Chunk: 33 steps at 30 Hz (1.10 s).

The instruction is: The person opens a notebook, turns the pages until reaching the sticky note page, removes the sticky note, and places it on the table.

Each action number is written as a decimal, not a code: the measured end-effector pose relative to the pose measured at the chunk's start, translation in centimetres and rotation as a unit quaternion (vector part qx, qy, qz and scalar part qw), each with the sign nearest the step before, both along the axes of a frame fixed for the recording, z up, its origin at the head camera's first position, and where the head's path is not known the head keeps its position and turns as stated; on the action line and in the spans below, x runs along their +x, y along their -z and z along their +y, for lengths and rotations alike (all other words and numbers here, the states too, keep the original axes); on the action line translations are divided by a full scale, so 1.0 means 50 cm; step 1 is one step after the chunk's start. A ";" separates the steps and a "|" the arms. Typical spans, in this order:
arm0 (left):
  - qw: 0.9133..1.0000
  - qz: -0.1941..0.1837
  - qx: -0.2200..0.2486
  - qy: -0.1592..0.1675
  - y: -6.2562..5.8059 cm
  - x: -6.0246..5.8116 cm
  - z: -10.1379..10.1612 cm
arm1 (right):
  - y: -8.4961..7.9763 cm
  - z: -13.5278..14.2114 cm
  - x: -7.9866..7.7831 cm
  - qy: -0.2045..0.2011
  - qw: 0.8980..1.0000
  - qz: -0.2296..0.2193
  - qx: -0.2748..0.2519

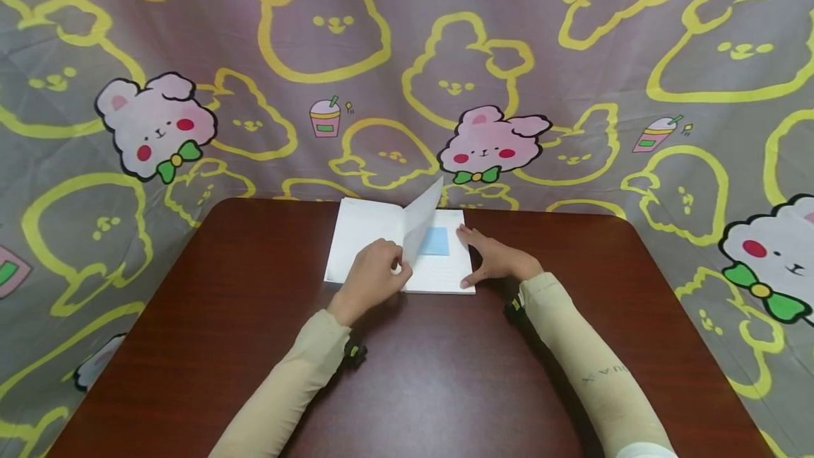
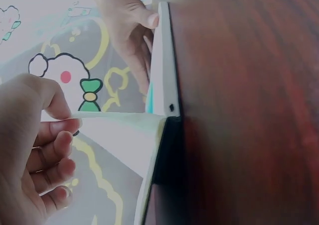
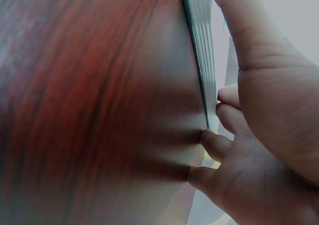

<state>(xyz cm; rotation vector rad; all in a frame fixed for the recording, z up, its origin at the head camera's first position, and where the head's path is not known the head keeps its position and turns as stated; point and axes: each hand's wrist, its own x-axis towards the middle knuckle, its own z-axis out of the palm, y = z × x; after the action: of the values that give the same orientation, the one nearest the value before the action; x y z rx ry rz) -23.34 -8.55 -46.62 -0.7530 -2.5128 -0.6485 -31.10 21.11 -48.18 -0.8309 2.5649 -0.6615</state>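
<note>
An open notebook (image 1: 364,233) with white pages lies on the table. One page (image 1: 421,216) stands raised near the middle, its lower corner pinched between the thumb and index finger of my left hand (image 1: 371,273). In the left wrist view the other fingers of that hand curl loosely beside the page. A light blue paper square (image 1: 436,241) lies on the right-hand page, partly hidden by the raised one. My right hand (image 1: 502,259) rests at the notebook's right edge, thumb near the lower corner and fingers spread along the side. In the right wrist view some fingertips touch the tabletop.
The notebook lies near the far edge of a dark reddish-brown table (image 1: 420,387). Behind the table hangs a grey curtain (image 1: 381,13) with yellow outlines and cartoon rabbits. A small black device (image 1: 355,352) sits at the left wrist, another (image 1: 514,308) at the right.
</note>
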 end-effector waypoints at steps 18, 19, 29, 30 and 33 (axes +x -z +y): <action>0.996 0.056 0.066 -0.020 -0.074 0.014 -0.063 | -0.003 0.000 0.008 0.009 1.000 -0.014 -0.003; 0.996 0.051 0.069 -0.021 -0.077 0.016 -0.068 | -0.003 0.000 0.007 0.009 1.000 -0.014 -0.002; 0.997 -0.004 0.073 -0.019 -0.076 0.026 -0.099 | -0.006 -0.002 0.008 0.012 1.000 -0.018 -0.007; 0.997 -0.008 0.077 -0.017 -0.074 0.027 -0.103 | -0.005 -0.001 0.009 0.012 1.000 -0.017 -0.007; 0.995 -0.021 0.092 -0.017 -0.071 0.031 -0.114 | -0.001 -0.001 0.010 0.016 1.000 -0.017 -0.007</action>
<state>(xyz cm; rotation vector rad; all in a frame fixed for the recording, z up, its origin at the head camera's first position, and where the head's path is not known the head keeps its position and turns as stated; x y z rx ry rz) -21.79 -14.25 -43.09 -0.6357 -2.4548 -0.8776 -30.63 21.08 -48.13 -0.7773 2.5515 -0.6972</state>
